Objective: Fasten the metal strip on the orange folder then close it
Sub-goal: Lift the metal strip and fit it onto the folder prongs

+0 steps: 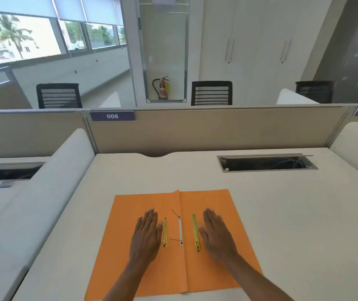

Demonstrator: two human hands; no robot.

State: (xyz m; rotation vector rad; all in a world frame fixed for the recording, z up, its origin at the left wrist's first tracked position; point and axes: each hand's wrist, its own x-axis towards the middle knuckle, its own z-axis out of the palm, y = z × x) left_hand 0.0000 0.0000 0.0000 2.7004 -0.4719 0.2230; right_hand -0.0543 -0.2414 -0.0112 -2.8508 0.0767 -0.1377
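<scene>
On pale tabletop [282, 213], near front edge: orange folder [212, 203] lying open, flat, crease down middle. White fastener bar [180, 230] on crease, thin prongs sticking out. Gold metal strip [196, 232] loose on right leaf; second gold strip [165, 232] on left leaf. Left hand [146, 234] and right hand [217, 233] flat, palms down, fingers extended, holding nothing. Cable tray recess [267, 163] at rear, cables inside.

Beige partition [217, 131], black chairs [211, 93], daylit windows [17, 38], white cabinets [258, 35]
</scene>
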